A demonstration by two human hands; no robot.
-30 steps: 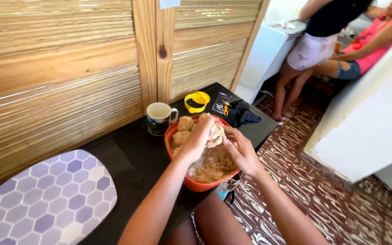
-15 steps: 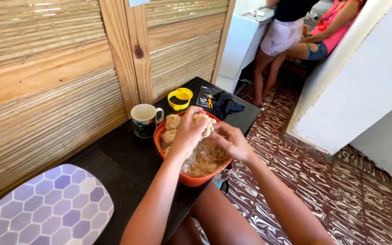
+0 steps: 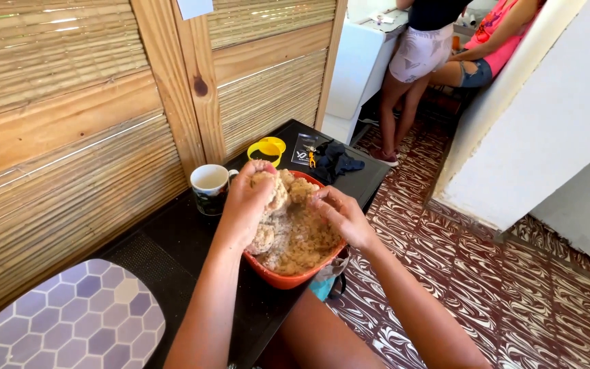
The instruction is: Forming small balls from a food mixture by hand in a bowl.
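Now both hands, left (image 3: 246,205) and right (image 3: 339,217), clutch crumbly tan dough (image 3: 295,236) (lumpy, coarse) in a round orange bowl (image 3: 288,277).

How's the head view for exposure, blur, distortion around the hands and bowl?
Head view: even daylight, hands and orange bowl sharp enough, left hand and right hand free of motion smear; white wall at right bright, nearly blown out; wide-angle bending on the wooden post and edges.

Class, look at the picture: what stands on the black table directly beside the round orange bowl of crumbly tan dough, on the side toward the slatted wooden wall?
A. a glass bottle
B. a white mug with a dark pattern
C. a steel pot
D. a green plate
B: the white mug with a dark pattern stands on the black table next to the round orange bowl, toward the slatted wooden wall.
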